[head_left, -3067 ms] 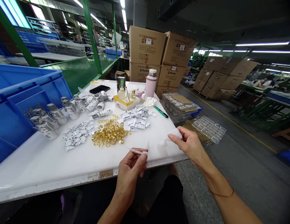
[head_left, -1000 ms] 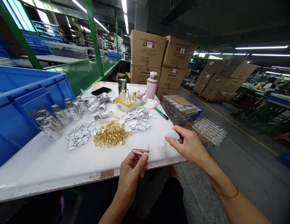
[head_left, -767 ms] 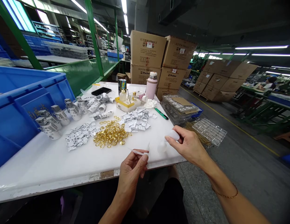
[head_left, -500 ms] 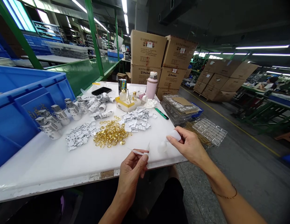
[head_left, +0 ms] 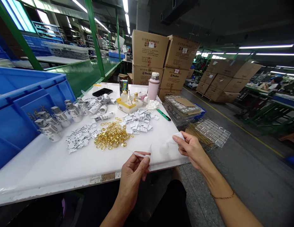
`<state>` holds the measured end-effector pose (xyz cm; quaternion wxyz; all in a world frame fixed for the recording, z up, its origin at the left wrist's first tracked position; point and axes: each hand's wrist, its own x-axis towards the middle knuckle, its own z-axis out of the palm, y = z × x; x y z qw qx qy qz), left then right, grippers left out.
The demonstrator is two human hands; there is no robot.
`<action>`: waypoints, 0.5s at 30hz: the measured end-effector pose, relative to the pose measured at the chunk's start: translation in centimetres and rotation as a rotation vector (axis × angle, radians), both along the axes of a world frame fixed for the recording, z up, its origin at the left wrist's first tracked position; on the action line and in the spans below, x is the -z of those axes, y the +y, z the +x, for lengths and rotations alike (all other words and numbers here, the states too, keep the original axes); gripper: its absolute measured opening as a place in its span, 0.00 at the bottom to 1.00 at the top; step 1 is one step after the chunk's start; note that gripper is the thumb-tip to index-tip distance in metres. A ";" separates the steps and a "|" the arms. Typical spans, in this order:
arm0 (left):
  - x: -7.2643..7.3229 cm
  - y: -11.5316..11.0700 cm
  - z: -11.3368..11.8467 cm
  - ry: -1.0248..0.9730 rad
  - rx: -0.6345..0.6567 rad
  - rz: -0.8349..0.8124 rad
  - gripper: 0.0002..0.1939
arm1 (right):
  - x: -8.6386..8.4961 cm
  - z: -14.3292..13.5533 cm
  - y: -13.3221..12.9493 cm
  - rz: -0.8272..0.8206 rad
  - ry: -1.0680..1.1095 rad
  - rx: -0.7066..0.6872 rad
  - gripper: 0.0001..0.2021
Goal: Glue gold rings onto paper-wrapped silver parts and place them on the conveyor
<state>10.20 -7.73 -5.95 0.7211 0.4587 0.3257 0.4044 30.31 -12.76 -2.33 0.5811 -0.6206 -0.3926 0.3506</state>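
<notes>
My left hand (head_left: pixel 135 168) is closed on a thin white piece (head_left: pixel 141 154) at the table's front edge. To the right, my right hand (head_left: pixel 189 146) pinches a small white sheet (head_left: pixel 178 136) over the table corner. A faint translucent white item (head_left: pixel 164 149) lies on the table between the hands. Beyond my left hand is a pile of gold rings (head_left: pixel 111 136), flanked by white printed pieces on its left (head_left: pixel 79 138) and right (head_left: pixel 138 121).
A blue bin (head_left: pixel 30 110) stands at the left beside several printed cylinders (head_left: pixel 75 113). Farther back are a phone (head_left: pixel 102 92), a yellow-rimmed tray (head_left: pixel 123 107), a pink bottle (head_left: pixel 153 86) and a green cutter (head_left: pixel 164 114). Cartons (head_left: pixel 150 50) stand behind the table.
My right hand has shifted slightly right, and the white sheet in its fingers has turned and looks flatter. My left hand has barely moved.
</notes>
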 end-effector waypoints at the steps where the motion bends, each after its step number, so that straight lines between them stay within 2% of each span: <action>1: 0.0 0.0 0.0 0.001 -0.001 -0.001 0.13 | 0.1 0.0 -0.1 -0.006 0.054 -0.005 0.21; 8: -0.1 -0.1 0.1 -0.012 -0.005 -0.016 0.13 | 0.6 -0.1 -0.2 -0.022 0.377 -0.011 0.23; 15: -1.0 -0.4 0.6 -0.077 -0.037 -0.070 0.12 | 0.5 -0.4 -0.4 -0.019 0.665 -0.024 0.25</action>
